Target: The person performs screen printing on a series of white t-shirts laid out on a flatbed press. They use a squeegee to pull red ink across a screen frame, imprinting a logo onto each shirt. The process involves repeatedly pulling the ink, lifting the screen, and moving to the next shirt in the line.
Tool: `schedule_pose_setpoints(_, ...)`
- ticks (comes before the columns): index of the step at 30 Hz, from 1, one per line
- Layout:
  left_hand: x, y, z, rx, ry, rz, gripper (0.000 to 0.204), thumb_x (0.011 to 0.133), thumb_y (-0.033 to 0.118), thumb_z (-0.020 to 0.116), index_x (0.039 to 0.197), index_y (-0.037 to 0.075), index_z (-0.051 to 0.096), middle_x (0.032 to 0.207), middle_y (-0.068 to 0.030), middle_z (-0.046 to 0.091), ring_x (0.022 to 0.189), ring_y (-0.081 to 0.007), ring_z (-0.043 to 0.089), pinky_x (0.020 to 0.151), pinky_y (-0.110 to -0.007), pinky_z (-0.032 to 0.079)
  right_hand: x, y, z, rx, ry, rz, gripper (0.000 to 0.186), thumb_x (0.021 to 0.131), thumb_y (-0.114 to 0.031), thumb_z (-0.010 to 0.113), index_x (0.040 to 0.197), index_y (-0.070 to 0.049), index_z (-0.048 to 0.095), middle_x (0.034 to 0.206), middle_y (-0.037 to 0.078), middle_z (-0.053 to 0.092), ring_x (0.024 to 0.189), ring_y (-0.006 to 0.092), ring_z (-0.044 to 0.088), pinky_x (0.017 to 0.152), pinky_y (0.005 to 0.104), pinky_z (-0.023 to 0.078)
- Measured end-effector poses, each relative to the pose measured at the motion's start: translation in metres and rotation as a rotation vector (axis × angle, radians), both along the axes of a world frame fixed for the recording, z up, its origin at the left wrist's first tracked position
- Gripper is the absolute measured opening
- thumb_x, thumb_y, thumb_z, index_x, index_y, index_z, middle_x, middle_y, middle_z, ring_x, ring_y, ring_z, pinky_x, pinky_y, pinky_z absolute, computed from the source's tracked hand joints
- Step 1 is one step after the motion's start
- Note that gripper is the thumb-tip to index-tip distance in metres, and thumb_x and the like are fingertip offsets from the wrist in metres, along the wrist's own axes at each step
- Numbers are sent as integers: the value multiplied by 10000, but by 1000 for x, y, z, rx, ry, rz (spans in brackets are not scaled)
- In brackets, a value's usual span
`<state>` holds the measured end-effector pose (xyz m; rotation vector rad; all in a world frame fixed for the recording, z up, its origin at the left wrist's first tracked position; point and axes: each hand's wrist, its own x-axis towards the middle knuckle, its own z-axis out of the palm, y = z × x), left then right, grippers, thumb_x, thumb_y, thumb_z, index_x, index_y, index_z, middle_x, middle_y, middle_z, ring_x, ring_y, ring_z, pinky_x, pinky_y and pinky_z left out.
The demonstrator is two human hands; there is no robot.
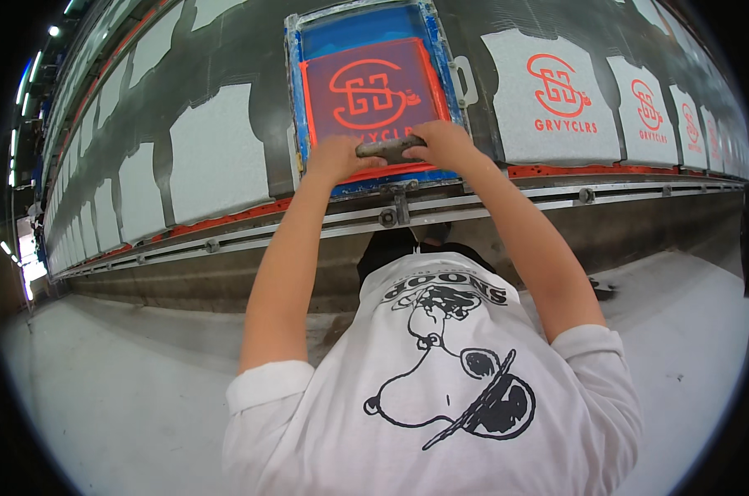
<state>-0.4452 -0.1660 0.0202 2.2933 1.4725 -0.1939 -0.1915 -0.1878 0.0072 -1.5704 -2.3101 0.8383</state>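
While left hand [335, 157] and right hand [447, 147] grasp the squeegee [391, 149] — upper centre of frame, at the lower end of the blue-framed printing screen [362, 33] — the pull stroke looks near its end, next move calling for a level lift.

Red-orange monogram with a line of capitals beneath on the printing screen [373, 87], lower line partly covered. Same mark and capitals on pale fabric pieces [554, 99] at right. Black lettering on the white T-shirt [440, 388], upside down.
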Motion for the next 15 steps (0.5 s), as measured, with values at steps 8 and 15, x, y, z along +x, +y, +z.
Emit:
schedule_pose_setpoints(8, -9, 92, -15, -547, -58, -48, 768, 716, 762, 751, 878, 12, 744, 798, -177, 692, 815, -341, 679, 736, -446, 512, 39, 75, -4, -20, 344, -544, 396, 939, -405, 679, 1114, -55, 741, 996, 173, 740, 969, 323, 703, 859, 406, 532)
schedule_pose_setpoints(15, -5, 170, 20, -276, -152, -85, 748, 712, 798, 708, 886, 71, 758, 865, -129, 721, 896, -337, 703, 781, -479, 538, 83, 121, -91, 27, 213, -981, 439, 936, -384, 684, 1164, -10, 714, 1066, 192, 741, 979, 309, 713, 883, 402, 534)
